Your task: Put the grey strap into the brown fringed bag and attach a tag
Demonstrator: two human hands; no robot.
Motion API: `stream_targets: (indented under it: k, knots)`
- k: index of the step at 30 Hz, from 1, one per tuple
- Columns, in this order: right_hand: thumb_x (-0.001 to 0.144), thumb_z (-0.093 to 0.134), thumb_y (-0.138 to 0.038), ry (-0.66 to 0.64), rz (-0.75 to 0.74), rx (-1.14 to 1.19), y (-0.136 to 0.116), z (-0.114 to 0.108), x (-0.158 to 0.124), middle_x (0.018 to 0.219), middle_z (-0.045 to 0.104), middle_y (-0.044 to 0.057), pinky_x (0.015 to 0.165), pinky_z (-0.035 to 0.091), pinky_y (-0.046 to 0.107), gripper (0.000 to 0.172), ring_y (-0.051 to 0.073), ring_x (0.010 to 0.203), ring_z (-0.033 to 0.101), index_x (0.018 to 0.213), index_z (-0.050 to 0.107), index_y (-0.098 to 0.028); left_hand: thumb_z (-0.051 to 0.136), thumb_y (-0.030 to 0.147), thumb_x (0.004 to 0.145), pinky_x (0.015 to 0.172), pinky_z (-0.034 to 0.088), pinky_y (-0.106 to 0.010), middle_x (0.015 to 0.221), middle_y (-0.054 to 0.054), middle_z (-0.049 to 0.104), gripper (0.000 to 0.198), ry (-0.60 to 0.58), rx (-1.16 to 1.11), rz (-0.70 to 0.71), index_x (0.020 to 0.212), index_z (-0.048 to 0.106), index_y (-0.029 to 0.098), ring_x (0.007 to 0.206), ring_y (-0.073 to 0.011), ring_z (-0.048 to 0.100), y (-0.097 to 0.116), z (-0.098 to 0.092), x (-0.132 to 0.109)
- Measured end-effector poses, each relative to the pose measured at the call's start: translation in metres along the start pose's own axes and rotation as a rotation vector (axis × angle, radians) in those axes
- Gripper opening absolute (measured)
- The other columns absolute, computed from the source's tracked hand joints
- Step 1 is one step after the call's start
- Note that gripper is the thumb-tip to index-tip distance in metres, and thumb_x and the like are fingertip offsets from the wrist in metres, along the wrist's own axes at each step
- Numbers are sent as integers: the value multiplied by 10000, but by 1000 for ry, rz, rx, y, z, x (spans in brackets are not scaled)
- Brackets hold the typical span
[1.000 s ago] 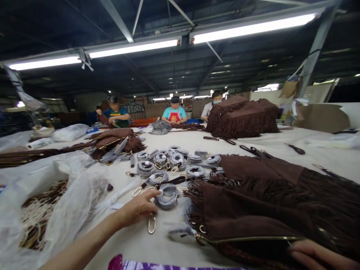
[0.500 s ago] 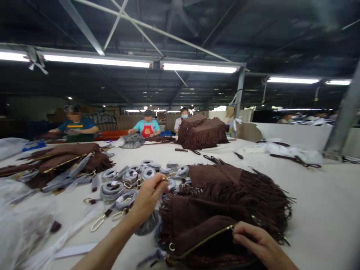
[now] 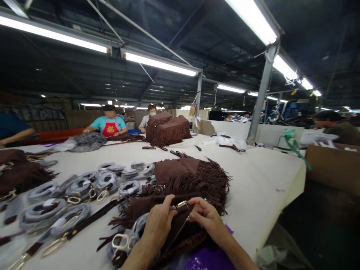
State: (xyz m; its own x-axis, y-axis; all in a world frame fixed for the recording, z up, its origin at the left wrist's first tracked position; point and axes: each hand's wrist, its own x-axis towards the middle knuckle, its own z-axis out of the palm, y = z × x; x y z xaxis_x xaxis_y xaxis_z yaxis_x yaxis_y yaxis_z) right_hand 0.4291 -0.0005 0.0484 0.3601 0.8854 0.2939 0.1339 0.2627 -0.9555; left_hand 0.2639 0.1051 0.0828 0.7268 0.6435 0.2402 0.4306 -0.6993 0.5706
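Observation:
A dark brown fringed bag [image 3: 137, 206] lies in front of me, its gold zipper [image 3: 180, 232] running open along the edge. My left hand [image 3: 161, 217] is closed on the left end of a gold snap hook [image 3: 181, 204] above the bag's opening. At the hook's right end, my right hand [image 3: 206, 217] pinches with thumb and fingers. Whether the hook is fastened to the bag cannot be made out. Below my right wrist is shiny purple plastic [image 3: 210, 258], partly inside or under the bag.
Several wrapped strap coils [image 3: 107, 182] with gold hooks spread across the white table [image 3: 250, 180] at left. Another fringed bag [image 3: 177, 170] lies just beyond. More brown bags [image 3: 168, 129] are piled farther back. A co-worker [image 3: 109, 123] in a red apron works across the table.
The view has swung right. My left hand has come from above the coils to the bag's opening with the gold hook. My right hand has left the zipper edge and meets it there.

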Motion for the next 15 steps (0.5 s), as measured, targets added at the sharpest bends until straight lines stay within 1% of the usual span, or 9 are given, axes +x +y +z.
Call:
stream_targets:
  k: [2,3,6,7,10,11,12,14,15]
  knots:
    - [756,687,-313,11,-13,12,2,3,2,618,619,-59,572,356,248,502,131,561,509,1228,562,-195,498,145,890,758,443,-266,976,-52,741,383,-21,47,9,1266,511,217,916,-227,685,1,0,1]
    - [762,679,-311,6,-19,0,4,4,3,625,619,-57,593,373,258,532,137,578,521,1263,551,-188,502,145,893,755,444,-270,983,-50,740,369,-29,76,21,1253,515,225,927,-234,686,1,1,1]
    - [774,651,-293,-13,-38,-71,8,7,5,641,614,-44,641,396,277,480,145,617,529,1231,599,-153,504,139,901,740,448,-277,966,-44,740,311,-63,164,76,1195,538,233,937,-250,689,1,4,1]
    - [778,643,-278,-21,-39,-83,9,7,5,642,606,-52,645,397,275,543,143,616,522,1298,553,-149,505,137,903,740,449,-280,958,-44,739,300,-75,193,98,1186,540,231,935,-252,688,1,5,0]
    - [781,632,-238,-74,-25,-70,8,6,7,627,558,-95,617,389,254,813,130,583,490,1503,263,-179,517,146,910,745,456,-294,953,-53,734,295,-93,284,142,1195,537,221,920,-260,686,0,6,-1]
    - [779,634,-236,-107,-25,-80,7,5,7,628,554,-95,610,390,249,790,129,581,491,1492,296,-189,522,154,912,742,457,-298,951,-56,733,287,-97,309,148,1192,540,216,914,-262,685,0,6,-1]
    - [780,635,-239,-136,-29,-101,5,4,8,638,567,-83,610,394,248,682,132,593,503,1427,425,-192,522,161,917,737,458,-299,942,-56,733,267,-100,327,149,1178,548,211,904,-261,685,0,5,-1]
    - [785,633,-254,-163,-48,-157,3,3,8,675,615,-41,637,411,253,320,146,643,540,1090,690,-178,494,178,939,729,457,-294,924,-52,731,187,-126,355,161,1100,587,204,881,-246,683,2,3,-1]
    - [788,632,-262,-159,-56,-178,2,2,8,692,634,-23,652,416,256,172,155,667,553,903,724,-172,477,187,951,729,456,-293,920,-51,730,166,-149,376,170,1050,608,203,873,-238,681,3,1,-1]
